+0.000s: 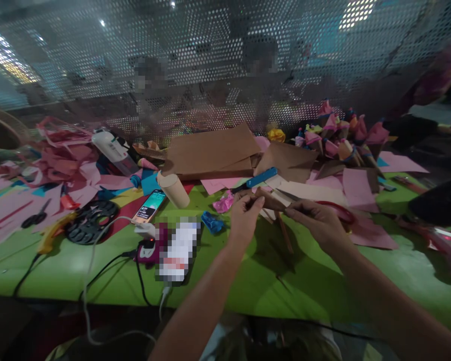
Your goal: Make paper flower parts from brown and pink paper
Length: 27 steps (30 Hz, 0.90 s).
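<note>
A small piece of brown paper [272, 200] is stretched between my two hands above the green table. My left hand [243, 218] pinches its left end between thumb and fingers. At its right end, the fingers of my right hand [317, 220] are closed on it. Behind the right hand shows a red loop handle [344, 209], apparently of scissors; the hand partly hides it. A blue-handled cutter [262, 178] lies just beyond the brown paper. Crumpled pink paper [223, 202] and crumpled blue paper [212, 222] are left of my left hand. A thin brown stick [284, 233] is below the paper.
Brown cardboard [210, 153] lies at the back before a perforated metal screen [210, 60]. Paper flowers [334, 133] stand back right. To the left are a cardboard tube [176, 190], two phones, cables, a yellow glue gun [56, 231], a black round tray [80, 230] and black scissors [35, 216].
</note>
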Motion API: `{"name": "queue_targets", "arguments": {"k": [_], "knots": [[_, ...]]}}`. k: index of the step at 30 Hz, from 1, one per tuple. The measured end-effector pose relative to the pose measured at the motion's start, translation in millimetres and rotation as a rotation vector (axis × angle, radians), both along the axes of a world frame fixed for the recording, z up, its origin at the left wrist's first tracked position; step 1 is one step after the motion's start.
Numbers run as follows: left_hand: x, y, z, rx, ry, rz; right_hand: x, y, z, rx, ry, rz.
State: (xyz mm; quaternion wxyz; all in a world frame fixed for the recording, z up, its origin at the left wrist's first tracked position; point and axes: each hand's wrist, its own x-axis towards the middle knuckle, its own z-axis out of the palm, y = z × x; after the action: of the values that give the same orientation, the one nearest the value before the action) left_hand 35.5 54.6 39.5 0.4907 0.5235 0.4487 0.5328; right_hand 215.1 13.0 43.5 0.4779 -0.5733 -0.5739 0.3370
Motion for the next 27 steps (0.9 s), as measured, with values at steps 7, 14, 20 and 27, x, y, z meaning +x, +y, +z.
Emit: {"name": "queue_targets", "arguments": {"k": [7, 14, 20, 27], "knots": [[-2.1, 0.1, 1.3, 0.013, 0.072, 0.021, 1.3, 1.1, -2.3, -0.005, -0.004, 0.000], [-2.4, 1.3, -0.6, 0.035, 0.081, 0.052, 1.4, 0.8, -3.2, 0.027, -0.060, 0.004], [0.9, -3.4, 1.6, 0.158, 0.154, 0.021, -0.2, 0.5, -6.2, 0.002, -0.047, 0.052], [1.8, -7.3, 6.8, 0.185, 0.184, -0.032, -3.3, -1.3, -5.7, -0.001, -0.049, 0.090]]}}
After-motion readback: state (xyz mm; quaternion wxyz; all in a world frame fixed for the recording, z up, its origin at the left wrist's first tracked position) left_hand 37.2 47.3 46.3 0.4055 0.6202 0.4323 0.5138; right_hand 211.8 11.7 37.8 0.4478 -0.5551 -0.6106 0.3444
